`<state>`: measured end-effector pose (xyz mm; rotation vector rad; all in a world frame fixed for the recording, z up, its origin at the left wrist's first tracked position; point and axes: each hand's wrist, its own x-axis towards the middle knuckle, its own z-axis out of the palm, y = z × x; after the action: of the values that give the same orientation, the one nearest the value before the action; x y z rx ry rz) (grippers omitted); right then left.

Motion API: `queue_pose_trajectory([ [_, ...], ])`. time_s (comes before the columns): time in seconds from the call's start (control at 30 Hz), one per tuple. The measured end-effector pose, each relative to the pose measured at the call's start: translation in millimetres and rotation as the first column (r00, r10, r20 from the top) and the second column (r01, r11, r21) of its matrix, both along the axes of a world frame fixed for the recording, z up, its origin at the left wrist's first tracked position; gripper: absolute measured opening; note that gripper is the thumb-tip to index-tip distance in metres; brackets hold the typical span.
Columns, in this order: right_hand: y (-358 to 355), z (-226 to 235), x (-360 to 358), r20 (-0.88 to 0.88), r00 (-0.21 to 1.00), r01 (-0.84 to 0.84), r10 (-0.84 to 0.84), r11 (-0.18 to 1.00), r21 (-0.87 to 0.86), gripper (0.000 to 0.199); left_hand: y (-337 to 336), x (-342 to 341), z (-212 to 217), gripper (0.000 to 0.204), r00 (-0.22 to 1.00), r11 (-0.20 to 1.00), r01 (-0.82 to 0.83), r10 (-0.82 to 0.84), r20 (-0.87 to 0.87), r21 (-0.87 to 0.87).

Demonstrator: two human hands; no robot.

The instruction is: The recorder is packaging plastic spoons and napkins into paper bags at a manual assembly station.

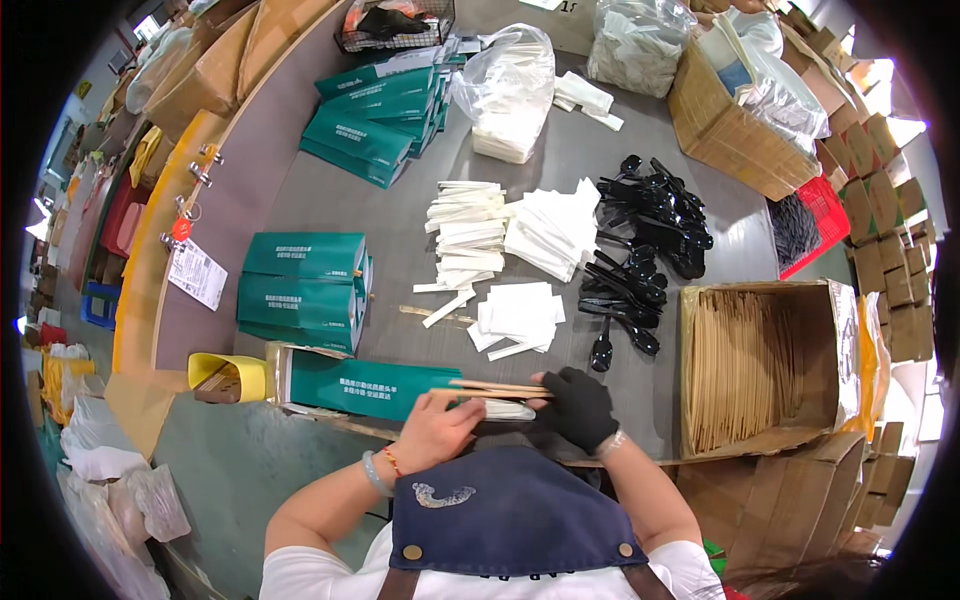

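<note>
Head view: we take the green sleeve (372, 385) at the table's near edge as landmark. Our bare left hand (437, 430) rests just right of its open end, fingers curled; what they hold we cannot tell. Our gloved right hand (578, 405), further right, is closed on the chopsticks (495, 387), which lie level and reach back over the sleeve's end. Beyond the sleeve lie white napkins (518, 312) and black spoons (640, 250); right of it stands a carton of brown bags (742, 365).
</note>
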<state>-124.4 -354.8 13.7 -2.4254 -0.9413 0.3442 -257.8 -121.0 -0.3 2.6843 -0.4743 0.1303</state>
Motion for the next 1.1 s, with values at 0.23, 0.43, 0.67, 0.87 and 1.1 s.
queue_pose_trajectory([
  [0.23, -54, -5, -15, 0.131, 0.983, -0.084, 0.126, 0.955, -0.286, 0.041, 32, 12, 18, 0.073, 0.987, 0.992, -0.116, 0.109, -0.121, -0.055],
  [0.43, 7, -17, -31, 0.087, 0.983, -0.176, 0.163, 0.971, 0.165, 0.039, 6, 29, 10, 0.070, 0.997, 0.987, -0.054, 0.046, -0.057, -0.148],
  [0.67, -30, -28, -26, -0.277, 0.933, 0.236, -0.228, 0.972, -0.007, 0.018, -7, 37, 8, 0.079, 0.992, 0.993, -0.029, 0.015, -0.124, -0.113],
  [0.87, 15, -14, -36, -0.153, 0.983, 0.136, -0.097, 0.954, 0.266, 0.049, -10, 53, 18, 0.066, 0.993, 0.995, 0.095, -0.095, -0.073, -0.007],
  [1.1, -3, 27, -12, 0.129, 0.991, -0.021, 0.032, 0.996, -0.091, 0.063, 2, 78, 60, 0.029, 0.921, 0.946, 0.292, -0.238, -0.308, 0.140],
])
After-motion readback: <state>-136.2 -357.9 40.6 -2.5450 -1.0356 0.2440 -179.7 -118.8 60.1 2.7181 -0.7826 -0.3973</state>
